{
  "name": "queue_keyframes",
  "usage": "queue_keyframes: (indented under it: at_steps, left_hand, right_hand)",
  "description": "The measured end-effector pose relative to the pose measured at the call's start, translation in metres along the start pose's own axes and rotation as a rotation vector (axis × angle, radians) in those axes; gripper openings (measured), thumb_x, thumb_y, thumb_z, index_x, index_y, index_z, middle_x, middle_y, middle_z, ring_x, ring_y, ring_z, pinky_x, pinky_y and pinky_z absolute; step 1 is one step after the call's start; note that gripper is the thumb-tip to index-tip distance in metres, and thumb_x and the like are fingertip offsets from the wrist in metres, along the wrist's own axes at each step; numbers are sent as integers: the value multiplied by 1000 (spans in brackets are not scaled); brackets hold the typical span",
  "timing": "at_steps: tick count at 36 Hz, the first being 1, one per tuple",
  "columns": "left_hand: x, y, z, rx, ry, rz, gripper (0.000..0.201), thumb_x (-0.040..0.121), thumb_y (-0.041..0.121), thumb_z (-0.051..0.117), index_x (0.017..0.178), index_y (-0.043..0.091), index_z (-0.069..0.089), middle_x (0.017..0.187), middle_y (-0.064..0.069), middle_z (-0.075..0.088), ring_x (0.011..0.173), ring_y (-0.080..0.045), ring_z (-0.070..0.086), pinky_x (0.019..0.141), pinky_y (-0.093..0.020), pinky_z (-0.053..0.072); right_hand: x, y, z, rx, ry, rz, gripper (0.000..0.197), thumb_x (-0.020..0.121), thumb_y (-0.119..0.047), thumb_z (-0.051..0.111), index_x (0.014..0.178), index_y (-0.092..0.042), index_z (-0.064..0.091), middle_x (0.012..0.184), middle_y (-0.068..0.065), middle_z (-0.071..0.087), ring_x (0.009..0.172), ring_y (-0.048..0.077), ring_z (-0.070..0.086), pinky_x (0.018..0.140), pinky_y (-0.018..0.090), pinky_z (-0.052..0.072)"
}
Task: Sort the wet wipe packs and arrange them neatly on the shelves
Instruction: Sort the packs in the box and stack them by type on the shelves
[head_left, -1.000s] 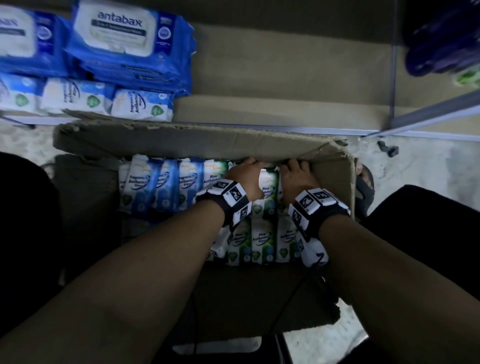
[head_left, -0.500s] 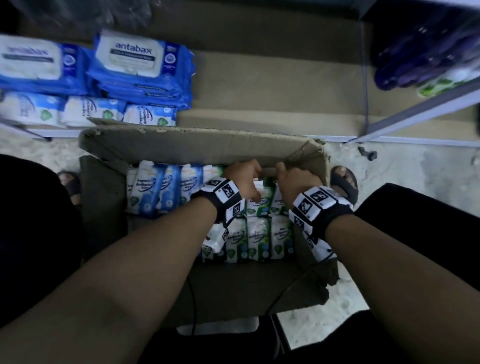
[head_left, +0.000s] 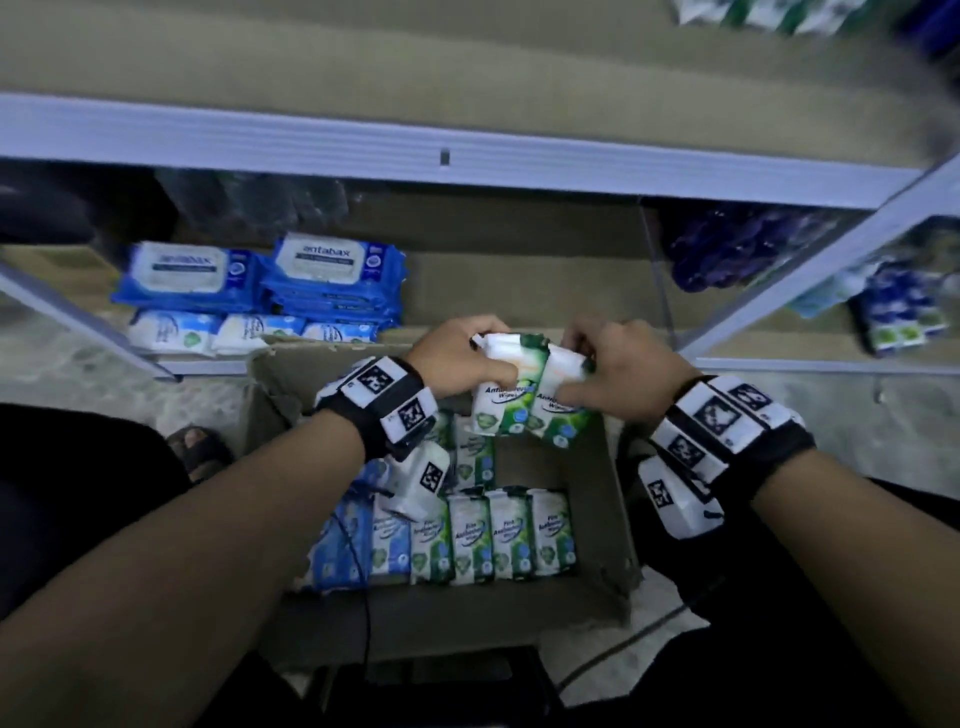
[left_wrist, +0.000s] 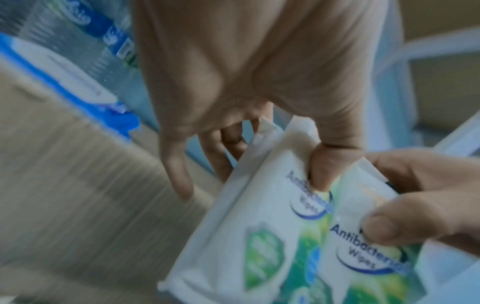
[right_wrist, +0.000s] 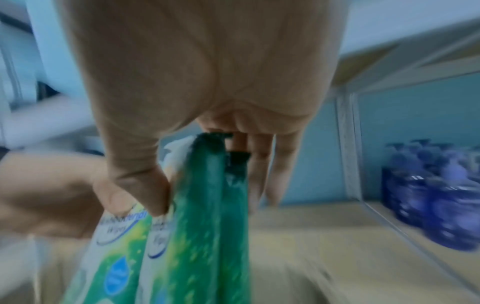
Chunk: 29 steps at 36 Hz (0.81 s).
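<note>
Gleaming green-and-white wipe packs (head_left: 530, 395) between hands (head_left: 535, 358)

Green-n-white wipe packs (head_left: 530, 400) w/ blue lettering; box row (head_left: 493, 535) same green/white, plus pale blue ones (head_left: 358, 540). Shelf stack (head_left: 332, 280) bright blue, white lids. Wristbands (head_left: 387, 400) black w/ b&w square markers.

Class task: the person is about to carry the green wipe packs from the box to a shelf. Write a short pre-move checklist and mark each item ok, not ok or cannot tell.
1. Left hand grips the green packs: ok.
2. Right hand grips them too: ok.
3. Packs lifted clear of the box: ok.
4. Bare space on the low shelf beside the blue packs: ok.
5. How many packs are held: cannot tell.
6. Matching green packs already on a shelf: cannot tell.
</note>
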<state>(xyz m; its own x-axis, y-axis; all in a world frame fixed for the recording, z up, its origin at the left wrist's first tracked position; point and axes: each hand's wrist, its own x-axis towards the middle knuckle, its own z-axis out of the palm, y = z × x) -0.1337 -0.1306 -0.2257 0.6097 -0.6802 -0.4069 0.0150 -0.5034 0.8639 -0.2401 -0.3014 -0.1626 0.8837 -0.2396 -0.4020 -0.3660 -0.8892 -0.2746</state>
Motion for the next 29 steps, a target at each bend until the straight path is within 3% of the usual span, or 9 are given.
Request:
queue_keyframes:
  at_steps: [3, 6, 10, 13, 16, 19, 23, 26, 29]
  left_hand:
    - [-19, 29, -22, -38, 15, 53, 31, 71, 10, 80, 97, 21, 68, 84, 6, 69, 74, -6, 60, 63, -16, 44]
    - [-39, 56, -42, -101, 50, 96, 38, 74, 8, 80, 107, 22, 65, 93, 6, 73, 82, -5, 68, 71, -15, 53]
    - [-61, 86, -69, -234, 144, 141, 45, 75, 5, 80, 114, 13, 58, 100, -2, 74, 93, -20, 73, 83, -43, 59]
    - [-73, 108, -92, -271, 208, 181, 48, 75, 10, 82, 115, 17, 56, 100, -3, 75, 93, -21, 73, 82, -47, 58]
    - [-81, 125, -114, -327, 274, 214, 48, 78, 11, 80, 118, 15, 54, 101, -4, 75, 89, -22, 74, 70, -41, 61]
    - [-86, 130, -133, -413, 345, 248, 48, 78, 10, 78, 119, 12, 53, 100, -6, 75, 89, -24, 74, 69, -41, 61]
    - [-81, 126, -156, -514, 455, 245, 46, 77, 14, 77, 117, 11, 55, 98, -5, 76, 84, -22, 74, 60, -37, 61]
    - [-71, 126, -173, -552, 513, 209, 42, 81, 20, 77, 116, 6, 57, 99, -10, 75, 84, -26, 74, 63, -36, 60]
    - [-59, 129, -188, -586, 523, 192, 29, 82, 23, 75, 102, 10, 58, 96, -12, 76, 85, -27, 74, 70, -39, 62]
  right_hand:
    - [-14, -12, -28, 129, 130, -59, 37, 67, -38, 80, 92, -28, 55, 87, -7, 65, 81, 16, 60, 69, 28, 44]
    - [-25, -22, -54, 264, 269, -106, 34, 65, -37, 80, 90, -28, 59, 83, -10, 68, 78, 10, 63, 69, 29, 49]
    - [-31, -36, -86, 491, 436, -156, 33, 67, -28, 85, 89, -23, 61, 80, -10, 68, 70, 4, 62, 63, 21, 48]
    - [-28, -47, -102, 702, 546, -173, 32, 69, -23, 86, 92, -20, 64, 84, -6, 71, 75, 6, 64, 67, 21, 50]
    - [-20, -54, -111, 913, 584, -144, 29, 72, -23, 84, 95, -18, 67, 87, -2, 74, 80, 11, 71, 70, 29, 55]
    - [-8, -59, -120, 983, 595, -102, 30, 74, -32, 82, 94, -15, 69, 87, -2, 76, 84, 16, 72, 76, 36, 57]
    - [12, -70, -132, 1138, 577, -88, 28, 78, -24, 81, 98, -11, 68, 89, 4, 77, 83, 19, 74, 74, 33, 60]
    - [29, -80, -141, 1206, 578, -86, 30, 78, -22, 81, 100, -8, 66, 88, 5, 76, 82, 20, 74, 72, 33, 60]
    - [48, -87, -146, 1223, 599, -80, 30, 79, -22, 81, 100, -8, 66, 87, 5, 76, 79, 18, 74, 68, 30, 61]
